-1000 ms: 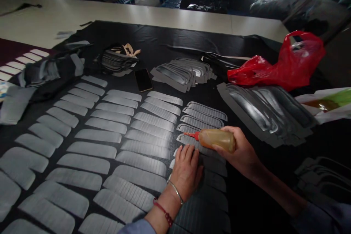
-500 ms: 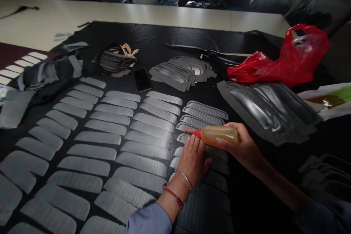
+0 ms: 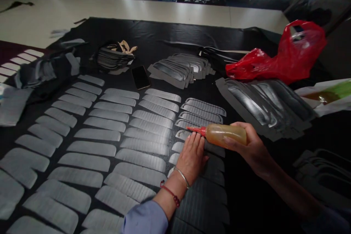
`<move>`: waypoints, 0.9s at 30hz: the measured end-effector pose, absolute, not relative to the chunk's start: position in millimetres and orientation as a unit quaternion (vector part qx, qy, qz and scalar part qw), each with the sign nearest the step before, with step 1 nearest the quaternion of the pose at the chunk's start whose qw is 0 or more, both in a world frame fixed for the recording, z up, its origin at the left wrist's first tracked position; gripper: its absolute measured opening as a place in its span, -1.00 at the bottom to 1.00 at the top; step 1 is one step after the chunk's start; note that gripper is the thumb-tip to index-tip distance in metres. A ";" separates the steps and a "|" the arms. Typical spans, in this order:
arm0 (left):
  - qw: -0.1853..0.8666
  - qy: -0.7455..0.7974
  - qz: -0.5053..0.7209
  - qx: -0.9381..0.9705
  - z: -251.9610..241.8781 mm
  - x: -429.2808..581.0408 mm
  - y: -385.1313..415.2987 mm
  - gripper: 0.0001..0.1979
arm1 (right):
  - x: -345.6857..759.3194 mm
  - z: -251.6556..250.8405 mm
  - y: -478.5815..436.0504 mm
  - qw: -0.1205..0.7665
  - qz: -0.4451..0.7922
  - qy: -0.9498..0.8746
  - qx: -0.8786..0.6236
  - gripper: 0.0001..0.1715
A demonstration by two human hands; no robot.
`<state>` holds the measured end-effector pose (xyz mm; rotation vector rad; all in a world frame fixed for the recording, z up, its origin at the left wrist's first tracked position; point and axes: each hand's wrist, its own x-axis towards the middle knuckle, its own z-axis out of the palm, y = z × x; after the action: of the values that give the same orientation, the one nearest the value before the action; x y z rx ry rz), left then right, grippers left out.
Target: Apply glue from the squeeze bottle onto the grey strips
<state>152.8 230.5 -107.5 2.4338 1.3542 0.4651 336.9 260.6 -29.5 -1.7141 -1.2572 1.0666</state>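
Observation:
In my right hand (image 3: 253,150) is a squeeze bottle (image 3: 226,134) of amber liquid, probably glue, tipped on its side with its red nozzle (image 3: 196,130) pointing left. The nozzle tip is just over a grey rounded strip (image 3: 182,134) that has a dark wet line along its edge. My left hand (image 3: 192,153) lies flat with fingers stretched out on the strips just below the nozzle. Above it, several strips (image 3: 204,106) in the same column carry similar dark lines around their borders. The strip under my left palm is mostly hidden.
More columns of grey strips (image 3: 100,136) cover the black sheet (image 3: 175,36) to the left. Behind lie a phone (image 3: 140,77) and stacked grey pieces (image 3: 178,68). At right are a red plastic bag (image 3: 294,56) and another pile of grey pieces (image 3: 263,106).
The bottle and my right hand have shifted slightly right, the nozzle tip moving right along the strip. My left hand stays flat in nearly the same place. The whole view has shifted slightly.

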 end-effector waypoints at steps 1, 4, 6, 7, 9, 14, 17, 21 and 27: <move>0.155 0.472 0.167 0.852 -107.4 151.6 227.0 -0.38 | 335.4 -30.4 258.2 0.378 0.405 -0.501 -0.665 -0.42; 0.146 0.486 0.172 0.844 -107.5 147.4 216.2 -0.44 | 331.2 -34.7 251.3 0.373 0.374 -0.540 -0.656 -0.43; 0.147 0.496 0.177 0.837 -108.2 144.8 211.6 -0.49 | 329.9 -38.2 248.7 0.354 0.340 -0.575 -0.655 -0.45; 0.150 0.498 0.182 0.835 -108.7 143.9 210.6 -0.51 | 329.7 -39.8 248.4 0.342 0.319 -0.595 -0.653 -0.46; 0.156 0.496 0.195 0.832 -109.2 142.8 210.8 -0.54 | 329.8 -42.4 249.2 0.321 0.273 -0.638 -0.645 -0.48; 0.156 0.495 0.217 0.827 -108.6 143.5 214.7 -0.58 | 329.6 -44.5 254.5 0.316 0.194 -0.717 -0.591 -0.51; 0.146 0.494 0.221 0.828 -107.9 144.5 215.2 -0.60 | 328.7 -41.2 256.1 0.324 0.159 -0.745 -0.562 -0.53; 0.136 0.495 0.222 0.829 -108.4 144.6 214.3 -0.62 | 328.3 -33.4 255.8 0.317 0.137 -0.762 -0.548 -0.55; 0.127 0.495 0.222 0.830 -109.8 144.0 213.3 -0.63 | 330.4 -27.4 249.7 0.316 0.126 -0.760 -0.554 -0.58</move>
<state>144.0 213.3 -109.8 2.4167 1.4405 0.6460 330.4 249.7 -27.4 -1.4584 -2.0008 0.3316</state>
